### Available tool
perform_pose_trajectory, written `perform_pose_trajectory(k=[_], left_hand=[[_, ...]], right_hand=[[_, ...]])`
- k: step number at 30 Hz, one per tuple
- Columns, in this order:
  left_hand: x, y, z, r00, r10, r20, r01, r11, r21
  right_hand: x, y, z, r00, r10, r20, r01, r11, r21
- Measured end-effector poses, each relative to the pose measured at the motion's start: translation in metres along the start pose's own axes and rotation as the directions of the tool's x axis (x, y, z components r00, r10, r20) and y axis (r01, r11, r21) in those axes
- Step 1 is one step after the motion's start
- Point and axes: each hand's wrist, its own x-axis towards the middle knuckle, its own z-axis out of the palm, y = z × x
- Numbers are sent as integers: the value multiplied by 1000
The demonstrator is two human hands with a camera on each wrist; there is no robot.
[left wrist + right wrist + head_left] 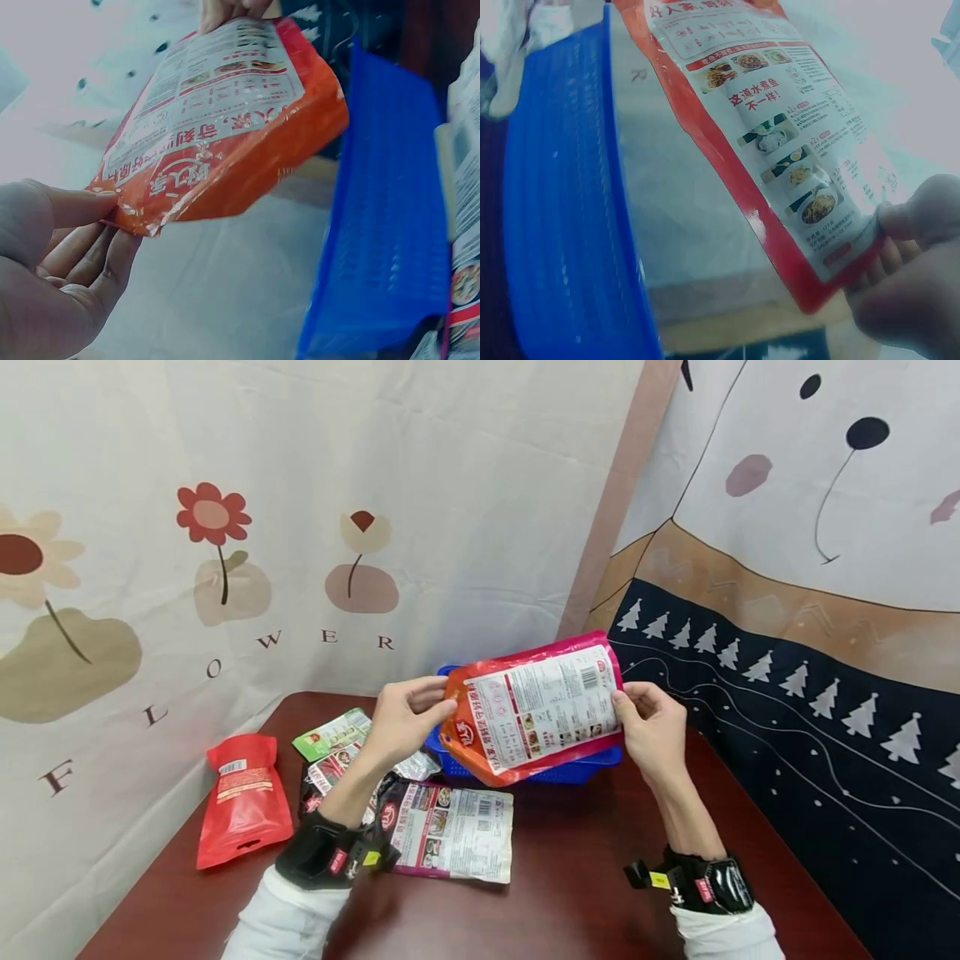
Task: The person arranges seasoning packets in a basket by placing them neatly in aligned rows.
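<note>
A red and orange seasoning packet [536, 710] with a white printed panel is held up between both hands, in front of a blue plastic basket [577, 771]. My left hand [402, 718] pinches its orange end between thumb and fingers, seen close in the left wrist view. At the opposite, pinkish-red end, my right hand [654, 727] pinches the edge, thumb on the printed face. The packet partly hides the basket in the head view; in the right wrist view the basket wall [570, 202] stands beside the packet.
A printed packet [457, 831] lies flat on the dark red table [585, 893] in front of the basket. Left of it, a green packet [333, 732] overlaps other packets, partly behind the left forearm. A red pouch [243, 797] lies at the table's left edge. Printed curtains [465, 510] hang behind.
</note>
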Motion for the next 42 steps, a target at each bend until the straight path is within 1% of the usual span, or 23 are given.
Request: perform_pose_trajectory(k=[4, 8, 12, 15, 22, 27, 31, 36, 39, 42], left_hand=[[0, 1, -15, 998, 2, -55, -3, 1000, -14], [-1, 2, -28, 996, -5, -90, 3, 1000, -16], [-3, 3, -37, 995, 15, -103, -15, 1000, -6], [-4, 5, -42, 994, 22, -107, -23, 1000, -7], [-4, 9, -43, 994, 14, -108, -17, 999, -27], [-4, 9, -40, 994, 39, -98, -43, 998, -42], [-3, 9, -39, 995, 63, -81, -66, 997, -40], [-3, 10, -38, 996, 62, -65, -66, 996, -57], [-3, 11, -37, 994, 68, -80, -74, 994, -82], [-3, 12, -36, 989, 83, -124, -97, 989, -110]], right_hand=[[-2, -8, 13, 998, -56, 15, 56, 998, 28], [-5, -13, 24, 994, -106, 17, 105, 993, 62], [-8, -17, 34, 990, -138, 3, 137, 984, 115], [-11, -21, 38, 989, -147, -15, 148, 979, 143], [-18, -27, 39, 983, -175, -48, 181, 971, 157], [-19, -31, 38, 986, -152, -67, 162, 968, 192], [-19, -32, 37, 988, -133, -79, 147, 969, 199], [-19, -32, 37, 990, -107, -95, 127, 964, 232], [-19, -31, 37, 992, -90, -90, 112, 955, 273], [-18, -29, 37, 994, -88, -63, 103, 952, 288]])
